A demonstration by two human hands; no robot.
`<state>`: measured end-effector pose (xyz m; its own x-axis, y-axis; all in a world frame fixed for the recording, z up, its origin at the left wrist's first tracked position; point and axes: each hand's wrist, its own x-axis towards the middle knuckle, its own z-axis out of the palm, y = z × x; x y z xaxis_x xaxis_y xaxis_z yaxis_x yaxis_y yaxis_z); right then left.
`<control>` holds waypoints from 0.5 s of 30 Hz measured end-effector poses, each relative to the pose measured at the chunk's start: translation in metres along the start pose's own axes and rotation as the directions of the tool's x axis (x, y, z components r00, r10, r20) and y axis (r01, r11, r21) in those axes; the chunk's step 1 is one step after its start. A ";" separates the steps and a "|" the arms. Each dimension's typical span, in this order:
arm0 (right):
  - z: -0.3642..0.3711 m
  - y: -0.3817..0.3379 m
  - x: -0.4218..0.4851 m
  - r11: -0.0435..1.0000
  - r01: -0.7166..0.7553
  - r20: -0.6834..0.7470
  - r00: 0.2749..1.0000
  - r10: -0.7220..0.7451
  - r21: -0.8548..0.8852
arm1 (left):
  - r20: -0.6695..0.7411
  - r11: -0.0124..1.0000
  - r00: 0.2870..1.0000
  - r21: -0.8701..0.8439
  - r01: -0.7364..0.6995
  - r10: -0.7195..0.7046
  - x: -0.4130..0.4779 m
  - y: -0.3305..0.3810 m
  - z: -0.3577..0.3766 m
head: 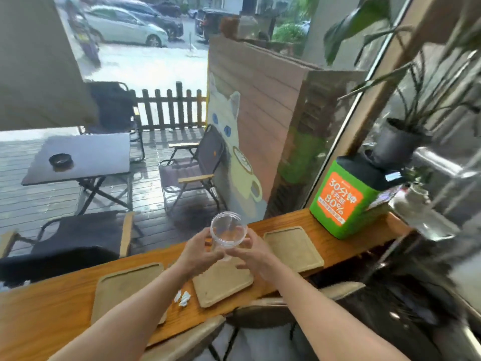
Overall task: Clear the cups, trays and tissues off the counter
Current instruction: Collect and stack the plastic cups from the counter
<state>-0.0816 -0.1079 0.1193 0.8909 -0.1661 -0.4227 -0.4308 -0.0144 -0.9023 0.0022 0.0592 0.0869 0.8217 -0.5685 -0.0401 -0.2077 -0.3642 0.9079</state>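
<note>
1. Wooden counter at a window; three trays and tissues lie on it.
2. Left hand and right hand both grip the cup, raised above the middle tray.
3. Advice: keep it upright; carry it off one-handed.

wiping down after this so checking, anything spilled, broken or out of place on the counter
No spill or damage shows. The only stray item is the crumpled white tissue lying loose on the counter between two trays. Both hands, left hand and right hand, hold the clear empty cup above the middle tray.
</note>
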 end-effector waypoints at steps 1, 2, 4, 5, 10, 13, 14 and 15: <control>-0.021 0.001 -0.019 1.000 0.022 -0.046 0.999 -0.021 0.008 | 0.024 0.999 0.999 -0.008 -0.037 0.037 -0.001 0.019 0.021; -0.040 0.002 -0.038 0.999 0.042 -0.094 0.995 -0.041 0.014 | 0.043 0.997 0.997 -0.010 -0.071 0.071 -0.001 0.038 0.041; -0.077 0.008 -0.078 0.997 0.077 -0.192 0.979 -0.072 0.021 | 0.075 0.993 0.990 -0.018 -0.120 0.121 -0.006 0.070 0.084; -0.094 0.012 -0.097 0.995 0.093 -0.251 0.965 -0.081 0.038 | 0.097 0.990 0.985 -0.031 -0.141 0.143 -0.008 0.085 0.106; -0.172 0.045 -0.191 0.988 0.107 -0.477 0.878 -0.042 0.109 | 0.221 0.968 0.948 -0.156 -0.198 0.229 -0.026 0.140 0.217; -0.214 0.077 -0.241 0.977 0.130 -0.571 0.821 -0.009 0.171 | 0.361 0.962 0.898 -0.196 -0.191 0.252 -0.041 0.163 0.283; -0.227 0.088 -0.256 0.975 0.136 -0.608 0.794 -0.002 0.174 | 0.404 0.962 0.877 -0.190 -0.196 0.259 -0.046 0.171 0.303; -0.239 0.099 -0.268 0.976 0.140 -0.644 0.765 0.002 0.169 | 0.439 0.961 0.858 -0.186 -0.203 0.266 -0.050 0.180 0.321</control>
<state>-0.3977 -0.3001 0.1635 0.5883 -0.7619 -0.2709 -0.2712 0.1297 -0.9537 -0.2472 -0.2146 0.1178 0.4165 -0.9088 0.0241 -0.2682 -0.0975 0.9584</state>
